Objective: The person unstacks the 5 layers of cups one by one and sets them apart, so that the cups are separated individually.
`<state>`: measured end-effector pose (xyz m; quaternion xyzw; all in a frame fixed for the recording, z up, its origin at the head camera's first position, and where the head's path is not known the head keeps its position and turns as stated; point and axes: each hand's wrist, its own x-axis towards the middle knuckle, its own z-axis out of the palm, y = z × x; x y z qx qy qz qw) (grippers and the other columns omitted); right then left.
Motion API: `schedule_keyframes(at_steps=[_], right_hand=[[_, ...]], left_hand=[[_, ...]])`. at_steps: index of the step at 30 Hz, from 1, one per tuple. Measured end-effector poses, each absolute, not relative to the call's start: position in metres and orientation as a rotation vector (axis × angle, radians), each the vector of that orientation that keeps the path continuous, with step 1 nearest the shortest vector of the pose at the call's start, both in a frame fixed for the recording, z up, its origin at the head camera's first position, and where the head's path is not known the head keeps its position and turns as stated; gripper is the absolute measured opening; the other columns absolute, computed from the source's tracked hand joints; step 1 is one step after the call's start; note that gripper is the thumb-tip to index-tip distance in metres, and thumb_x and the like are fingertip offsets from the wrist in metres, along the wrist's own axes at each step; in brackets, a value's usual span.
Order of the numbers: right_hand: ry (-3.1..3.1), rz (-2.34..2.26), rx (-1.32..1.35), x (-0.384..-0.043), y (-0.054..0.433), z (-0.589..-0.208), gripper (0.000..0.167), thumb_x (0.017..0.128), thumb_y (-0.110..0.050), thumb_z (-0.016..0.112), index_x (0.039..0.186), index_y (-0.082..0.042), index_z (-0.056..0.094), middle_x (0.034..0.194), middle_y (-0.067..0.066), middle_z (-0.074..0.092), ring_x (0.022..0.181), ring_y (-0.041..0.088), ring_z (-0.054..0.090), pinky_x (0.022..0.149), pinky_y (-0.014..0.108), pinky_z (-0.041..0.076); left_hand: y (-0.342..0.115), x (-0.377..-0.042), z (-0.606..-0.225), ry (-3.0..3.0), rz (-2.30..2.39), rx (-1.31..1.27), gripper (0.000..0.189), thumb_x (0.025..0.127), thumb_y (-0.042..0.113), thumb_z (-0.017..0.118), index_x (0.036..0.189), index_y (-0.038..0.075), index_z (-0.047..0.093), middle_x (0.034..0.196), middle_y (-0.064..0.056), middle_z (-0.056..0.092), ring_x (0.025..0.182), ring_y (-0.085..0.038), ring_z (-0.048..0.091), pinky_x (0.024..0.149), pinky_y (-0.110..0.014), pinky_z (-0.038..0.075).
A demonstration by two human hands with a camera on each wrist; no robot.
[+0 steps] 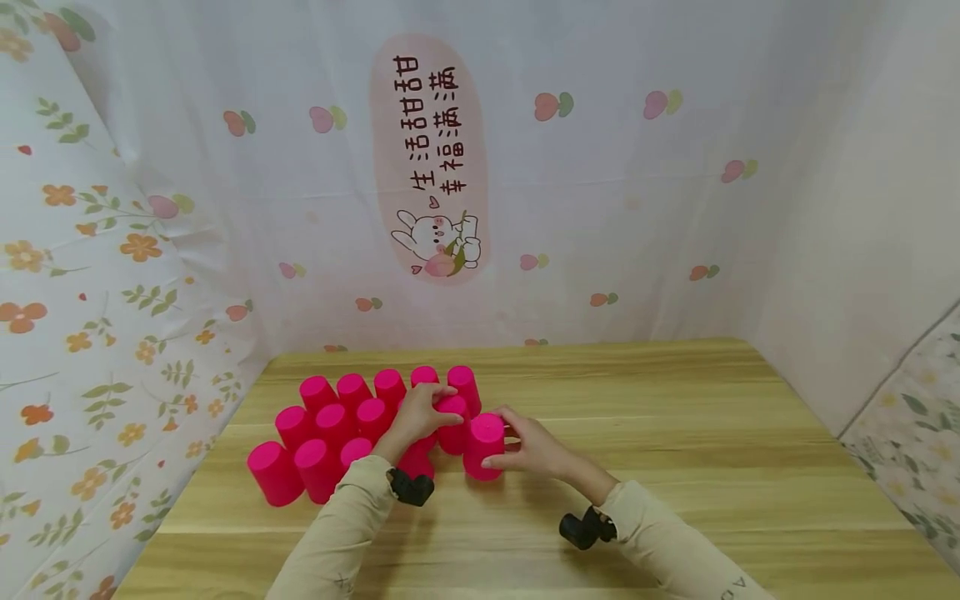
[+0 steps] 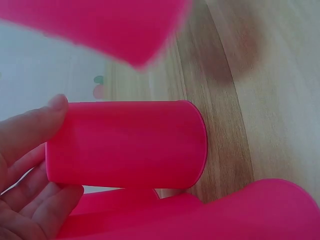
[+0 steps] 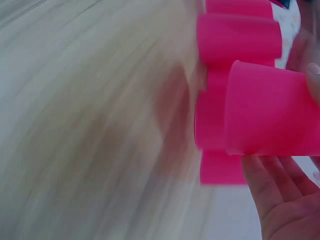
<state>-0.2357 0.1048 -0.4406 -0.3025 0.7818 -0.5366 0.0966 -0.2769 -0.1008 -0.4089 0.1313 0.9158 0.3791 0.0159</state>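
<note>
Bright pink cups stand upside down in rows on the wooden table. My left hand [image 1: 420, 414] pinches one pink cup [image 1: 452, 430] near its closed end, at the right side of the group; the left wrist view shows thumb and fingers on either side of that cup [image 2: 127, 144]. Just to the right, my right hand [image 1: 538, 447] grips a second upside-down cup [image 1: 483, 454] from its right side. In the right wrist view this cup [image 3: 270, 112] overlaps the cups behind it, its open rim facing the tabletop. It appears blurred at the top of the left wrist view.
Several more pink cups [image 1: 318, 467] stand close together to the left, some partly hidden by my left arm. A lone-looking end cup [image 1: 462, 385] marks the back row's right end. The wooden table [image 1: 675, 433] extends right; a printed curtain [image 1: 600, 208] hangs behind it.
</note>
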Motion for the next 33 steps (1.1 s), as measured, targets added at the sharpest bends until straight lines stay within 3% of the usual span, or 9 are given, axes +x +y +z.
schedule_keyframes(at_steps=[9,21,28,33], right_hand=[[2.362,-1.544,-0.904,-0.232,0.065,-0.458,0.052,0.073,-0.013,0.072,0.116,-0.007,0.044,0.112,0.004,0.052,0.105,0.020,0.053,0.083,0.025,0.045],[2.483,-1.508,-0.917,-0.228,0.051,-0.470,0.059,0.073,-0.011,0.072,0.122,-0.006,0.039,0.113,0.009,0.053,0.101,0.021,0.056,0.080,0.025,0.047],[2.439,-1.488,-0.915,-0.226,0.064,-0.466,0.058,0.074,-0.013,0.071,0.122,-0.004,0.039,0.119,0.011,0.049,0.108,0.030,0.050,0.085,0.036,0.045],[2.575,-1.392,-0.876,-0.229,0.098,-0.458,0.055,0.077,-0.020,0.069,0.121,-0.002,0.041,0.121,0.020,0.048,0.107,0.038,0.048,0.082,0.044,0.045]], left_hand=[[-0.098,-0.277,-0.409,2.888,1.142,0.427,0.042,0.068,0.014,0.076,0.107,0.003,0.063,0.104,-0.012,0.061,0.098,-0.028,0.053,0.080,-0.039,0.046],[-0.100,-0.275,-0.411,2.878,1.140,0.398,0.044,0.069,0.015,0.075,0.109,0.003,0.062,0.105,-0.013,0.060,0.095,-0.027,0.053,0.078,-0.039,0.047],[-0.100,-0.276,-0.411,2.888,1.088,0.430,0.044,0.070,0.014,0.074,0.110,0.001,0.061,0.105,-0.014,0.060,0.093,-0.028,0.053,0.078,-0.041,0.046],[-0.100,-0.275,-0.407,2.885,1.054,0.449,0.048,0.072,0.015,0.073,0.114,-0.001,0.057,0.107,-0.015,0.058,0.097,-0.030,0.053,0.080,-0.041,0.046]])
